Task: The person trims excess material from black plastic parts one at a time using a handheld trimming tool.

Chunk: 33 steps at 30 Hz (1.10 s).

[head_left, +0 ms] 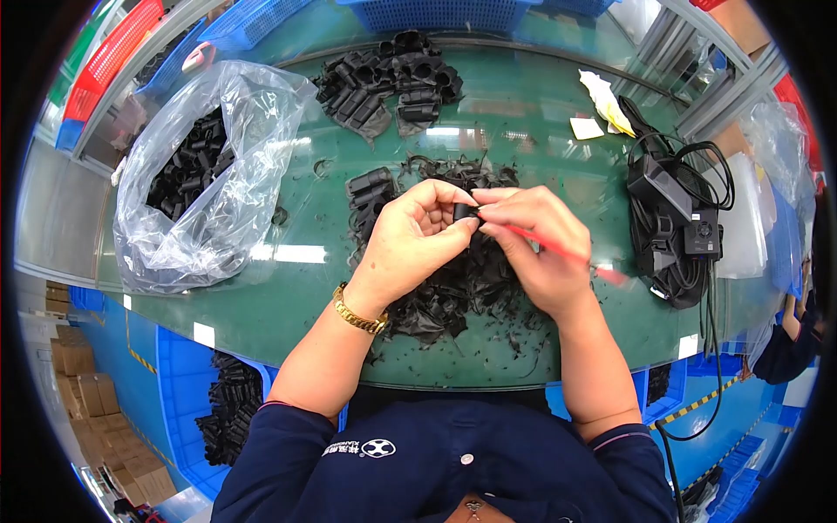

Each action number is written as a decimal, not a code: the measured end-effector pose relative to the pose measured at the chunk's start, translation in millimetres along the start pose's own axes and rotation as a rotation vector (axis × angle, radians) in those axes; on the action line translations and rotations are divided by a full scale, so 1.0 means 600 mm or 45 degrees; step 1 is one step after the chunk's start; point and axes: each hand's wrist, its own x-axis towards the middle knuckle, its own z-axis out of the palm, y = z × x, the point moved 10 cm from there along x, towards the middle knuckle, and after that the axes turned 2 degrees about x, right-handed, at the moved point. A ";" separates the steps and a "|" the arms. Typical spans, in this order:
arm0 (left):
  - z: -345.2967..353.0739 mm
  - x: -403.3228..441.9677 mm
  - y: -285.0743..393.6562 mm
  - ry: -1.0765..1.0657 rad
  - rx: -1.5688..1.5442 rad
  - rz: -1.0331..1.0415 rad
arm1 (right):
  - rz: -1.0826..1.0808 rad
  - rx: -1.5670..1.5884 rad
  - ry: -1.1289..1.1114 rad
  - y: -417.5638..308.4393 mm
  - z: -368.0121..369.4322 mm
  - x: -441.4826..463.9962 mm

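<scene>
Small black part held between two hands above a heap of scraps

A small black part (461, 211) is held up above the middle of the green table (323, 227). It is pinched between the thumb and fingers of the left hand (410, 231), whose wrist is circled by a gold band (355, 314). A red tool (551, 245), blurred towards its rear end, is gripped in the closed fingers of the right hand (545, 218). The fingertips of both hands are brought close together at the part; whether it is also touched by the right fingertips cannot be told.

Beneath the hands, the table is covered by a loose heap of black scraps (436, 305). Just beside the left hand, more black pieces (370, 187) are partly hidden by it. Farther back, a cluster of black tubes (357, 100) is laid out. To the left, black pieces are contained in an open clear plastic bag (266, 157). To the right, a black device (658, 192) is surrounded by coiled cables (719, 166), and a yellow note (587, 128) is seen beside a crumpled wrapper (603, 98). Below the table's left edge, black pieces are held in a blue bin (187, 383).
</scene>
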 end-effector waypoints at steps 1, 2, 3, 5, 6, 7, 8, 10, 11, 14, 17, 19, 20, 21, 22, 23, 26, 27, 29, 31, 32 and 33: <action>0.001 0.001 0.001 -0.001 -0.001 0.001 | -0.141 -0.090 0.005 -0.015 0.006 -0.001; -0.003 0.001 -0.005 0.040 0.038 -0.057 | -0.220 -0.180 -0.017 -0.014 0.012 -0.008; -0.007 0.001 -0.011 0.079 0.078 -0.118 | -0.297 -0.271 -0.036 -0.013 0.018 -0.015; -0.003 0.001 -0.010 0.070 0.085 -0.123 | -0.319 -0.298 -0.006 -0.009 0.018 -0.020; -0.002 0.001 -0.010 0.069 0.088 -0.122 | -0.348 -0.320 0.016 -0.012 0.017 -0.022; -0.002 0.000 -0.011 0.068 0.086 -0.125 | -0.345 -0.321 0.015 -0.013 0.016 -0.022; 0.003 -0.001 -0.011 0.035 0.112 -0.126 | -0.284 -0.305 0.072 -0.009 0.006 -0.019; 0.009 -0.005 -0.012 -0.044 0.190 -0.174 | -0.211 -0.315 0.186 -0.011 -0.017 -0.007; 0.008 -0.006 -0.012 -0.042 0.188 -0.174 | -0.120 -0.302 0.194 -0.003 -0.029 -0.003; 0.008 -0.003 -0.006 -0.059 0.047 -0.091 | 0.109 -0.106 0.292 0.028 -0.047 -0.009; 0.027 -0.007 0.000 -0.220 0.078 -0.019 | 0.180 0.032 0.492 0.055 -0.072 -0.017; 0.034 -0.007 0.000 -0.232 -0.122 -0.012 | 0.416 0.202 0.587 0.075 -0.090 -0.027; 0.033 -0.006 0.001 -0.228 -0.123 -0.008 | 0.494 0.237 0.543 0.089 -0.091 -0.030; 0.031 -0.005 -0.005 -0.232 -0.135 -0.060 | 0.489 0.240 0.539 0.088 -0.094 -0.028; 0.031 -0.005 -0.011 -0.238 -0.145 -0.113 | 0.532 0.443 0.468 0.093 -0.082 -0.025; 0.030 -0.004 -0.011 -0.238 -0.142 -0.112 | 0.575 0.644 0.395 0.094 -0.067 -0.024; 0.024 -0.002 -0.012 -0.192 -0.206 -0.127 | 0.560 0.684 0.289 0.082 -0.049 -0.021; 0.025 -0.002 -0.010 -0.201 -0.203 -0.126 | 0.558 0.698 0.216 0.079 -0.038 -0.020; 0.026 -0.003 -0.010 -0.210 -0.199 -0.129 | 0.560 0.717 0.198 0.077 -0.029 -0.021; 0.029 -0.004 -0.011 -0.230 -0.259 -0.150 | 0.525 0.615 0.156 0.074 -0.025 -0.019; 0.029 -0.004 -0.013 -0.230 -0.259 -0.151 | 0.525 0.615 0.156 0.073 -0.024 -0.019; 0.026 -0.003 -0.014 -0.205 -0.248 -0.126 | 0.518 0.604 0.146 0.071 -0.023 -0.018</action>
